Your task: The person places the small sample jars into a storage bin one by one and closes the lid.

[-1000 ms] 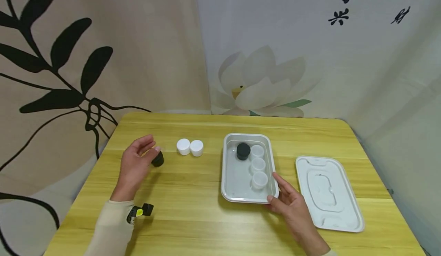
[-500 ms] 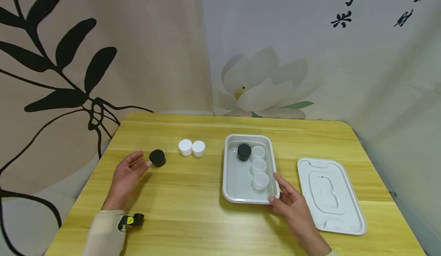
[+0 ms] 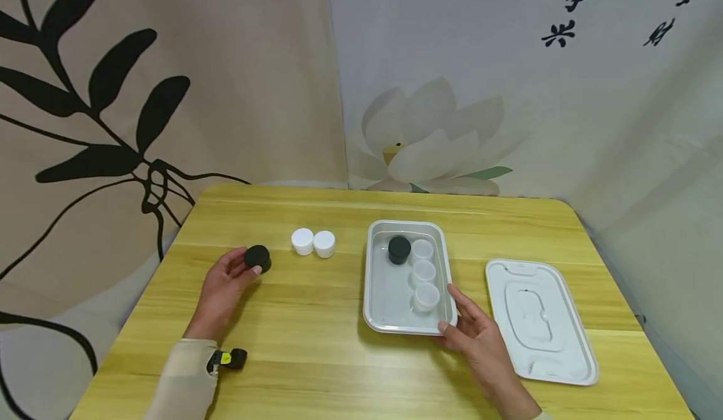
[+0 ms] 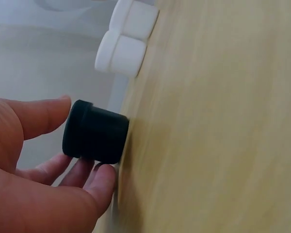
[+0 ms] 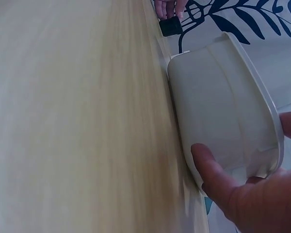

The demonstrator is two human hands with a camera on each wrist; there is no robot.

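A black lidded jar stands upright on the table at the left. My left hand is around its near left side. In the left wrist view the fingers touch the jar's side, while a small gap seems to separate the thumb from its lid. At the right my right hand holds the near right corner of a shallow white box, thumb at the rim and fingers against the outer wall. Inside the box stand another black jar and a row of translucent white jars.
Two white lidded jars stand side by side beyond the black jar. The box's white lid lies flat on the wooden table, right of the right hand. A printed cloth hangs behind the table.
My left hand drew back leftward from the black jar, then returned to it from the left. My right hand and the box have stayed in place.
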